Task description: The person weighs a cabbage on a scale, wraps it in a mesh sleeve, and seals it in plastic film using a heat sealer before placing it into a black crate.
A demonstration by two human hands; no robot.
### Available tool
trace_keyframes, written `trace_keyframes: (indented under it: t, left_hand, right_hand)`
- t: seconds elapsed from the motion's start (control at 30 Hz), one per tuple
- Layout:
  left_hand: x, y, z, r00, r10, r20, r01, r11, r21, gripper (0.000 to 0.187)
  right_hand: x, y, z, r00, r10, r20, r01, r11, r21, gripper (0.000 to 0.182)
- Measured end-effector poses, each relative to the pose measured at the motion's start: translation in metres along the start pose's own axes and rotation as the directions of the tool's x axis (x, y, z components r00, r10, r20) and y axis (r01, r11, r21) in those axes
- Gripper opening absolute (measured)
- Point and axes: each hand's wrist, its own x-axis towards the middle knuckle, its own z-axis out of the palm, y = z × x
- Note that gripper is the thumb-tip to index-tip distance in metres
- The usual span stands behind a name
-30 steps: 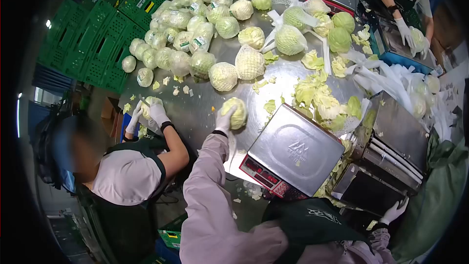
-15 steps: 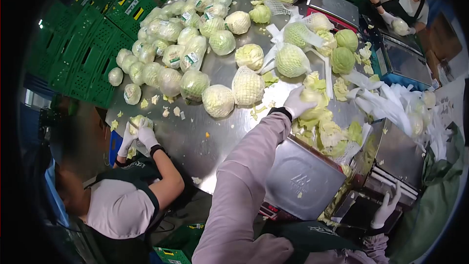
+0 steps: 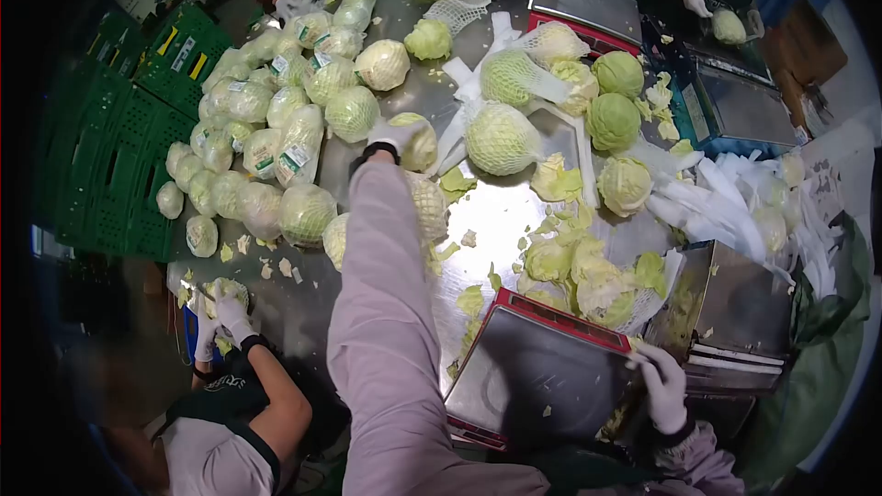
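Observation:
My left hand (image 3: pixel 395 135), in a white glove, reaches across the table with its fingers around the upper left of a pale cabbage (image 3: pixel 422 146). Just below it, a netted cabbage (image 3: pixel 429 207) is partly hidden by my sleeve. My right hand (image 3: pixel 663 389), also gloved, is at the right corner of a red-rimmed scale (image 3: pixel 542 377), fingers apart and slightly bent, holding nothing. A large netted cabbage (image 3: pixel 503 139) sits right of my left hand. Loose leaves (image 3: pixel 597 280) lie behind the scale.
Many wrapped cabbages (image 3: pixel 285 106) cover the table's left side. Green crates (image 3: pixel 115 165) stand beyond. A co-worker's gloved hands (image 3: pixel 220 312) handle a cabbage at lower left; other people work along the far edge. White bags (image 3: pixel 726 202) and another scale (image 3: pixel 744 106) are at right.
My left hand has left the loose leaves and moved left to the pale cabbage. My right hand has moved left to the scale's corner. The view has shifted.

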Motion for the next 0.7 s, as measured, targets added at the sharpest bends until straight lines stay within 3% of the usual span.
trace_keyframes:
  t: [0.07, 0.1, 0.13, 0.2, 0.23, 0.3, 0.33, 0.4, 0.43, 0.5, 0.57, 0.6, 0.63, 0.7]
  left_hand:
    - [0.014, -0.029, -0.004, 0.987, -0.101, 0.123, 0.128, 0.963, -0.236, 0.084]
    - [-0.005, -0.029, -0.012, 0.959, -0.059, 0.279, 0.202, 0.831, -0.518, 0.077]
    - [-0.017, -0.031, -0.017, 0.967, -0.019, 0.255, 0.171, 0.791, -0.588, 0.077]
    - [-0.04, -0.028, -0.03, 0.966, 0.068, 0.248, 0.14, 0.671, -0.729, 0.074]
    - [-0.058, -0.027, -0.036, 0.969, 0.05, 0.243, 0.146, 0.678, -0.72, 0.074]
    - [-0.093, -0.019, -0.048, 0.971, 0.232, 0.065, -0.061, 0.497, -0.865, 0.073]
    - [-0.113, -0.015, -0.057, 0.957, 0.291, -0.002, -0.153, 0.497, -0.854, 0.073]
    - [-0.167, -0.011, -0.068, 0.919, 0.378, -0.11, -0.283, 0.439, -0.853, 0.076]
    - [-0.196, -0.008, -0.072, 0.898, 0.411, -0.159, -0.329, 0.385, -0.862, 0.079]
    - [-0.246, -0.015, -0.073, 0.902, 0.399, -0.167, -0.318, 0.351, -0.881, 0.087]
    - [-0.294, -0.03, -0.058, 0.916, 0.357, -0.182, -0.29, 0.28, -0.915, 0.091]
    - [-0.316, -0.04, -0.052, 0.921, 0.343, -0.183, -0.307, 0.355, -0.883, 0.092]
    - [-0.337, -0.047, -0.045, 0.926, 0.331, -0.18, -0.316, 0.423, -0.849, 0.092]
    - [-0.383, -0.045, -0.035, 0.964, 0.26, -0.062, -0.167, 0.405, -0.899, 0.094]
  right_hand:
    - [0.038, 0.003, 0.026, 0.994, 0.071, 0.077, -0.08, 0.99, 0.118, 0.031]
    - [0.062, 0.003, 0.036, 0.996, 0.013, 0.085, -0.008, 0.998, -0.057, 0.031]
    - [0.069, 0.004, 0.041, 0.994, 0.021, 0.11, -0.025, 0.999, 0.04, 0.038]
    - [0.146, -0.017, 0.075, 0.981, -0.085, 0.173, 0.108, 0.986, -0.13, 0.052]
    - [0.179, -0.014, 0.091, 0.971, -0.196, 0.136, 0.219, 0.957, -0.188, 0.061]
    - [0.242, -0.02, 0.124, 0.9, -0.43, 0.069, 0.427, 0.844, -0.324, 0.077]
    - [0.27, -0.03, 0.136, 0.839, -0.543, 0.037, 0.509, 0.76, -0.404, 0.085]
    - [0.317, -0.042, 0.156, 0.792, -0.608, 0.059, 0.536, 0.646, -0.543, 0.097]
    - [0.331, -0.058, 0.16, 0.833, -0.541, 0.113, 0.488, 0.624, -0.61, 0.106]
    - [0.369, -0.059, 0.174, 0.888, -0.407, 0.212, 0.45, 0.684, -0.574, 0.112]
    - [0.398, -0.05, 0.178, 0.872, -0.411, 0.266, 0.49, 0.74, -0.46, 0.113]
    - [0.4, -0.052, 0.173, 0.897, -0.352, 0.268, 0.438, 0.792, -0.425, 0.11]
    - [0.4, -0.049, 0.169, 0.885, -0.39, 0.254, 0.463, 0.792, -0.398, 0.102]
    - [0.405, -0.027, 0.164, 0.919, -0.356, 0.171, 0.392, 0.876, -0.28, 0.089]
